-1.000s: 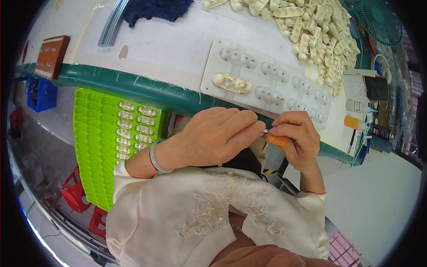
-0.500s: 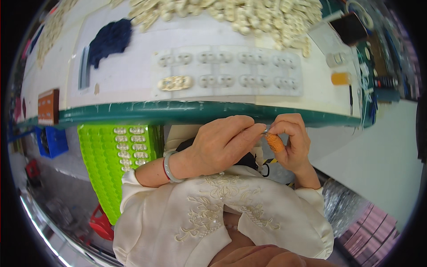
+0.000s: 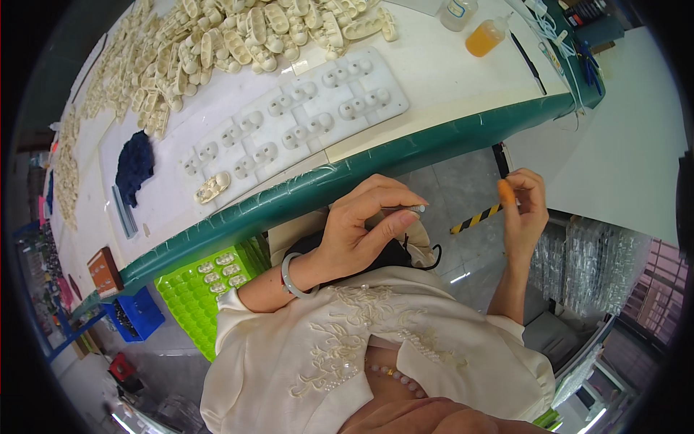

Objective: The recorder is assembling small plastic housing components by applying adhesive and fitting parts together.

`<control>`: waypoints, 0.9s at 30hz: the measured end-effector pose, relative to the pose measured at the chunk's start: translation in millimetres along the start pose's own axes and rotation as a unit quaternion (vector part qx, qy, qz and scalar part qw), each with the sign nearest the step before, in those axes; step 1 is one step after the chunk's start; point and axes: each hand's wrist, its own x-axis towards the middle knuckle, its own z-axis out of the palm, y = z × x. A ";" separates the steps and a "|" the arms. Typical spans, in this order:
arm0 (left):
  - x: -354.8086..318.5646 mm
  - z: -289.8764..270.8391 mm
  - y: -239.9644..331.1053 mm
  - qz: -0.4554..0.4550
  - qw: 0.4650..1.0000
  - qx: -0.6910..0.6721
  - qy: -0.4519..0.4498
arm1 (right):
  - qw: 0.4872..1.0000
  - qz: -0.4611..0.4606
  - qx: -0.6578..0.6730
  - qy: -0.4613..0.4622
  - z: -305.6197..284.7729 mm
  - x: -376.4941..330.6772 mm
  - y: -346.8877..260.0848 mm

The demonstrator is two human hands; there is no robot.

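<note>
The left hand sits below the table's green edge, fingers pinched together on a thin metal tool whose tip points toward three o'clock. The pinch near the tip looks like a grip chosen for fine control. A pale bangle circles that wrist.

The right hand is raised at three o'clock from the left one, well apart from it. Its fingers are curled in toward the thumb, and one fingertip wears an orange cover, probably for grip or protection. Whether a small piece is held between those fingers I cannot tell.

At twelve o'clock from the hands, a white moulded tray lies on the table with rows of shaped pockets, most of them vacant; one cream part rests at its lower left end. A heap of cream parts lies beyond the tray, within reach. A bottle of amber liquid stands at one o'clock. A dark blue cloth lies at ten o'clock, and a bright green tray holding a few parts sits under the table at eight o'clock.
</note>
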 end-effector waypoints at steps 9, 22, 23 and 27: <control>3.6 6.6 6.4 -0.007 0.997 0.062 -0.037 | 0.969 0.241 0.029 0.038 -37.5 -10.9 38.6; 11.6 24.4 3.2 -0.087 0.994 0.019 -0.069 | 0.739 0.219 0.612 -0.175 -13.5 -18.5 -14.5; 12.8 25.9 2.7 -0.092 0.993 0.014 -0.076 | 0.723 0.227 0.627 -0.177 -11.5 -19.0 -12.6; 12.8 29.8 5.1 -0.107 0.990 0.007 -0.094 | 0.695 0.240 0.652 -0.184 -6.3 -19.0 -15.0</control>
